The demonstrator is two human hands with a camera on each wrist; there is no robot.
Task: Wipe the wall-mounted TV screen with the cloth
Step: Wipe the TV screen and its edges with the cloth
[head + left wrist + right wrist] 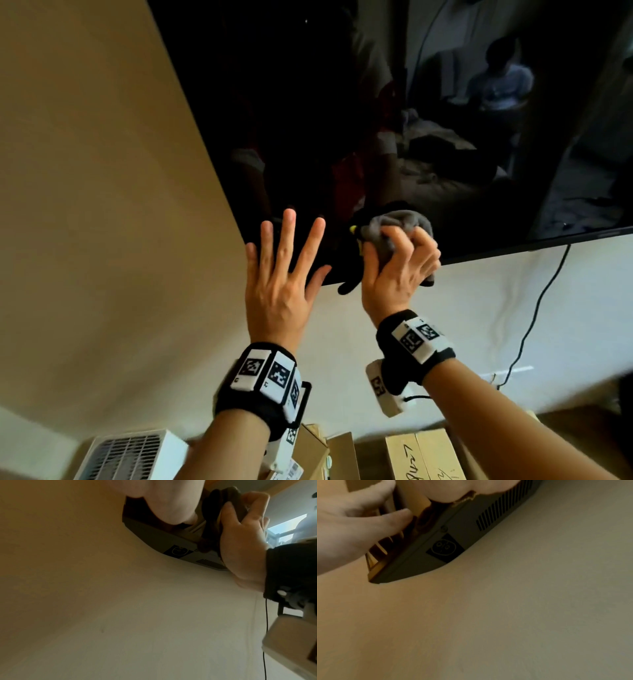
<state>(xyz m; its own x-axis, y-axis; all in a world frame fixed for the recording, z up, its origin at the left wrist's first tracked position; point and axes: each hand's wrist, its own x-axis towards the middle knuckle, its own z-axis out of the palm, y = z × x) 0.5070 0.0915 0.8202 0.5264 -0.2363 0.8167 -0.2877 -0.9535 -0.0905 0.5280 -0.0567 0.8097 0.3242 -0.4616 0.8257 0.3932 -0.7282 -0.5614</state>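
Observation:
The wall-mounted TV screen (376,102) is dark and reflects the room. My right hand (397,267) grips a bunched grey cloth (394,221) and holds it against the screen near the lower edge, close to the lower left corner. My left hand (284,274) is spread, fingers straight, flat over that corner just left of the cloth. In the left wrist view, the right hand (245,540) clutches the dark cloth (223,513) above the TV's grey underside (171,543). In the right wrist view, the left hand's thumb (393,519) touches the screen edge above the underside (453,534).
A black cable (534,315) hangs from the TV's lower edge down the pale wall (102,205). Cardboard boxes (421,455) and a white vented appliance (130,455) stand below the hands. A seated person is reflected in the screen's upper right.

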